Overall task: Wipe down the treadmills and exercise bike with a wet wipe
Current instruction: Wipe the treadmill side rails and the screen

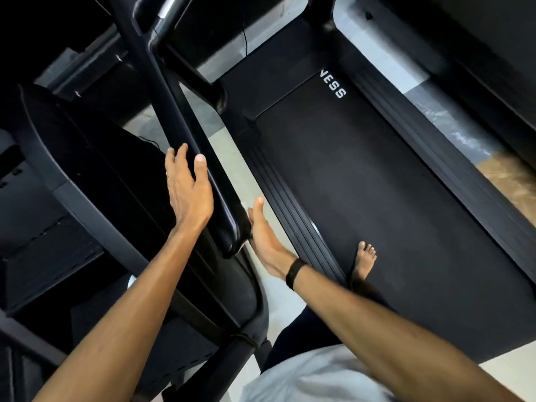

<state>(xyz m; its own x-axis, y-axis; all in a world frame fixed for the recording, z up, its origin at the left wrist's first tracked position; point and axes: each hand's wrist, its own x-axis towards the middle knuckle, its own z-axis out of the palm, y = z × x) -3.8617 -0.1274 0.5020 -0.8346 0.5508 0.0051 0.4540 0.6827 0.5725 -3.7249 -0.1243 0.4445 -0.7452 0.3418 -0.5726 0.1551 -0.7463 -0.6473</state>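
**Both hands at the treadmill handrail**

The black handrail [203, 158] runs lengthwise from upper left down to its rounded end at lower centre, beside the treadmill belt [362, 198], whose long axis slants the same way. The left hand [188, 192] lies on the rail's left side, fingers and thumb loosely curved against it; whether it truly grips is unclear. The right hand [265, 242] reaches under the rail's end, thumb extended, fingers hidden, so its hold cannot be told. No wipe shows. 1 bare foot [364, 261] stands on the belt.
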